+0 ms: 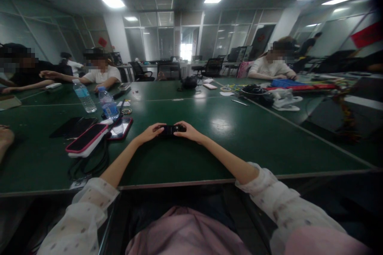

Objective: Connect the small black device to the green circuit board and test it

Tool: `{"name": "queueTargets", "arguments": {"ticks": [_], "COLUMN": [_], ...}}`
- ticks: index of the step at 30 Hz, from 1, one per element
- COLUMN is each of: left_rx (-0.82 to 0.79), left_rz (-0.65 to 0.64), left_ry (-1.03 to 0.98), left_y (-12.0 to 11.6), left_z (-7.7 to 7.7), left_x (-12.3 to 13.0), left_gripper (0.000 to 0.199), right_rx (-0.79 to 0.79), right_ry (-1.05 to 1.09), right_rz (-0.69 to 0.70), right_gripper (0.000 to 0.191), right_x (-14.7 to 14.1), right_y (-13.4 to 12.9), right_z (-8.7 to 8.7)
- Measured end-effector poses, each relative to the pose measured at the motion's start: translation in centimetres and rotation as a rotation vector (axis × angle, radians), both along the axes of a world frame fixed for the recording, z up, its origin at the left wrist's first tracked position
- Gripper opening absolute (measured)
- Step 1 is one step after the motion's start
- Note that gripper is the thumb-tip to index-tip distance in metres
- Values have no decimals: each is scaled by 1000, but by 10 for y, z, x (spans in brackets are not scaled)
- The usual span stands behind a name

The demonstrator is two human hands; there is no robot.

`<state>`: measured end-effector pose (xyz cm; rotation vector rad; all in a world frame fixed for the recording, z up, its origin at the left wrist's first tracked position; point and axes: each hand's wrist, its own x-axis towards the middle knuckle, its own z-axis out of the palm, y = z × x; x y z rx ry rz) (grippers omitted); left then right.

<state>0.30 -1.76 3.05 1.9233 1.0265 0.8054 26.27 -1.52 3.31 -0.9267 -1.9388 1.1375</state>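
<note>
A small black device [171,130] lies sideways over the green table [179,159], held by both hands. My left hand [151,132] is closed on its left end, the thumb resting on its face. My right hand [188,131] grips the other end, thumb also on the near face. The fingertips behind the device are partly hidden. To the left of my left hand are a phone with a red edge [121,128] and a pink-framed phone [87,138] on a white object.
Two plastic bottles [85,96] [107,103] stand behind the phones. Black cables [103,159] lie near the front edge. A white stand [285,100] and a blue tray [287,83] are at the back right. Several people sit around the table.
</note>
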Motion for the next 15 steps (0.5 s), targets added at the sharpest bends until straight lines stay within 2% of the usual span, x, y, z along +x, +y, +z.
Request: {"name": "queueTargets", "arguments": {"ticks": [10,15], "left_rx": [-80,-69], "left_rz": [-7,26], "left_ry": [-65,-87], "left_y": [1,2], "left_z": [-1,-2], "left_x": [-1,-1], "left_gripper": [58,59], "right_rx": [44,206], "right_ry": [-24,-158], "right_rz": [15,-135], "right_gripper": [52,56], "right_x": [1,1], "right_y": [5,3], "right_z": [-5,-6]}}
